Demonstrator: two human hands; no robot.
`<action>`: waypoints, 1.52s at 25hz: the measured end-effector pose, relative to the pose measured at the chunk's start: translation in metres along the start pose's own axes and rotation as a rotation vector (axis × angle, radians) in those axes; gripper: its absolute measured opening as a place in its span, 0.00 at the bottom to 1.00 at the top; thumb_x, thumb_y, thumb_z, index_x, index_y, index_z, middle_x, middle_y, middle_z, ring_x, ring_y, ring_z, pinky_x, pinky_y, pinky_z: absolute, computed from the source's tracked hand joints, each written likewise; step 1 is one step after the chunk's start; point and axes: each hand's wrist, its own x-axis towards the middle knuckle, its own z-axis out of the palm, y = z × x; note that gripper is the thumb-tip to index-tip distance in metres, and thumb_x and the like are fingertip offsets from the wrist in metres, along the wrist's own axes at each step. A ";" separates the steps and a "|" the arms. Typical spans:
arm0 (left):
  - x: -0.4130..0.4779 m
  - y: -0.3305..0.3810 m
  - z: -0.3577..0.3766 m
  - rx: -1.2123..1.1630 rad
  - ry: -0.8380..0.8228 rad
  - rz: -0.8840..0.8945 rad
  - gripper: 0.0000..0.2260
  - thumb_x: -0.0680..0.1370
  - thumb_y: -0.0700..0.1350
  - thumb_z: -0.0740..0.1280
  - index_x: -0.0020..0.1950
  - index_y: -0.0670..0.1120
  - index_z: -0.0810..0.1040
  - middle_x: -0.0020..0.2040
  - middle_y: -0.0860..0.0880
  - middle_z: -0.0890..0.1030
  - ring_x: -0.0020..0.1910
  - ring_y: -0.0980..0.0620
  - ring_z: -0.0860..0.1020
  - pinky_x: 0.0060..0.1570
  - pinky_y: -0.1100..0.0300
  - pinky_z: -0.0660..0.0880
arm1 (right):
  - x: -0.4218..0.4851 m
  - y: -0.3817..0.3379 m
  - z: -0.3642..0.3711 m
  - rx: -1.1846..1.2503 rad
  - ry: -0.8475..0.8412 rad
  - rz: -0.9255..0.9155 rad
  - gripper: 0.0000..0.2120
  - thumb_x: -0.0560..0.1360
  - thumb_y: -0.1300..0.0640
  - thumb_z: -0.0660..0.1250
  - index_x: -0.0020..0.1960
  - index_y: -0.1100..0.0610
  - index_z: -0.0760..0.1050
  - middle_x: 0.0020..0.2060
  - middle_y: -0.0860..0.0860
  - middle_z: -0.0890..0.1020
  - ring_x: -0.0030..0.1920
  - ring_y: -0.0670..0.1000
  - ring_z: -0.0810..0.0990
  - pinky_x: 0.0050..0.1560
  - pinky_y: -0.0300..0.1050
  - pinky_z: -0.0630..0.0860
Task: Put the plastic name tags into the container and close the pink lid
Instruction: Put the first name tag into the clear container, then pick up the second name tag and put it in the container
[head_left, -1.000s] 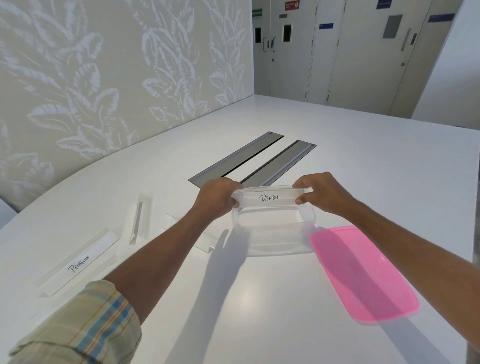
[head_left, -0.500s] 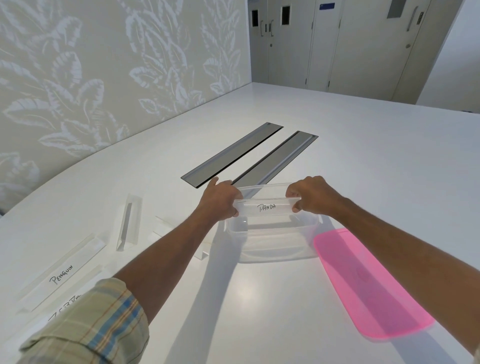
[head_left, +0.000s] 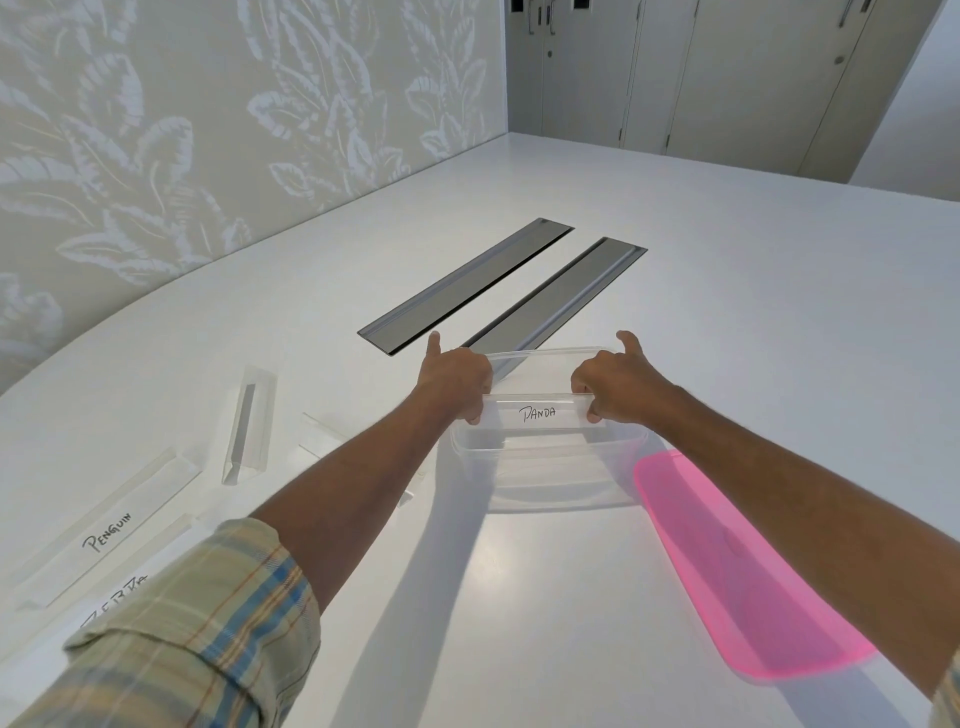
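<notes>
Hands gripped the "Panda" name tag (head_left: 537, 414) by its ends, left hand (head_left: 457, 376) and right hand (head_left: 613, 382), over the clear container (head_left: 545, 483). Likely light, stiff, slippery plastic; end grips suited it.

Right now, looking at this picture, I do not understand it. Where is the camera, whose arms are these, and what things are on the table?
No machine here: a person wears one camera on the head, looking down at their own arms. The left hand and right hand hold each end of a clear name tag marked PANDA, over an open clear container on the white table. The pink lid lies flat beside the container, on its right. On the left lie more tags, one marked PENGUIN.
</notes>
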 end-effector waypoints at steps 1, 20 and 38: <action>0.000 0.002 0.001 0.004 0.008 -0.012 0.19 0.72 0.47 0.80 0.62 0.53 0.84 0.57 0.52 0.86 0.65 0.49 0.80 0.83 0.35 0.42 | 0.001 0.000 0.001 -0.015 0.007 0.001 0.16 0.70 0.55 0.79 0.58 0.52 0.82 0.51 0.49 0.86 0.59 0.54 0.82 0.80 0.63 0.46; -0.058 -0.047 -0.004 -0.345 0.527 -0.069 0.09 0.80 0.50 0.65 0.54 0.57 0.85 0.50 0.58 0.88 0.54 0.50 0.83 0.49 0.54 0.80 | -0.037 -0.033 -0.041 0.466 0.413 0.008 0.08 0.76 0.54 0.76 0.55 0.54 0.86 0.49 0.50 0.89 0.53 0.53 0.86 0.60 0.51 0.78; -0.103 -0.202 0.070 -0.294 0.150 -0.189 0.25 0.80 0.38 0.70 0.74 0.56 0.77 0.76 0.54 0.76 0.77 0.50 0.70 0.69 0.49 0.73 | -0.036 -0.238 -0.032 0.784 0.137 -0.154 0.19 0.75 0.49 0.76 0.63 0.56 0.82 0.56 0.52 0.86 0.57 0.53 0.83 0.60 0.52 0.80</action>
